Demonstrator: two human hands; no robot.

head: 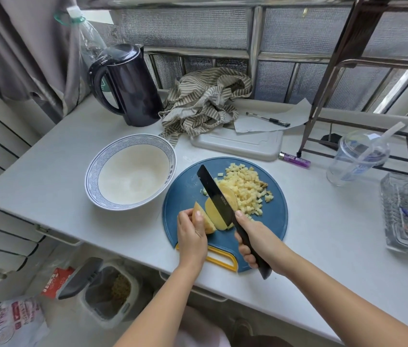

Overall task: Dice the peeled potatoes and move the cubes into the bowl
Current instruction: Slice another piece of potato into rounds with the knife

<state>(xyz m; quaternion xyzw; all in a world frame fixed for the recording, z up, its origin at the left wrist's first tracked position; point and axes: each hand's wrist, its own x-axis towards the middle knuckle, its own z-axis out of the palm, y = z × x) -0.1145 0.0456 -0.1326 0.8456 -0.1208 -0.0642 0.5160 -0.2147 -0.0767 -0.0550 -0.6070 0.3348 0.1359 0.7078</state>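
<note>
Now, the bowl (pixel 90 176) is sitting empty on the bench (pixel 72 176), just off the left edge of the blue board (pixel 185 194), so no cubes are crossing over yet. At the board's near-left part the left hand (pixel 192 234) is gripping the uncut end of a peeled potato (pixel 206 225), thumb and fingers curled over it, while a cut slab (pixel 214 212) is lying flat beside it, toward the board's middle. The knife (pixel 213 191) is reaching across the middle of the board, its dark blade tilted and its tip pointing at the board's far edge. The right hand (pixel 253 241) is clasping the black handle over the board's near edge. The cubes (pixel 245 191) are lying heaped on the board's far-right part. The step in hand is looking like slabbing the potato before cross-cutting. It is probably going best with the left fingertips tucked back from the blade, each slab matching the heap's cube size, and the cutting line running clear of the heap.
</note>
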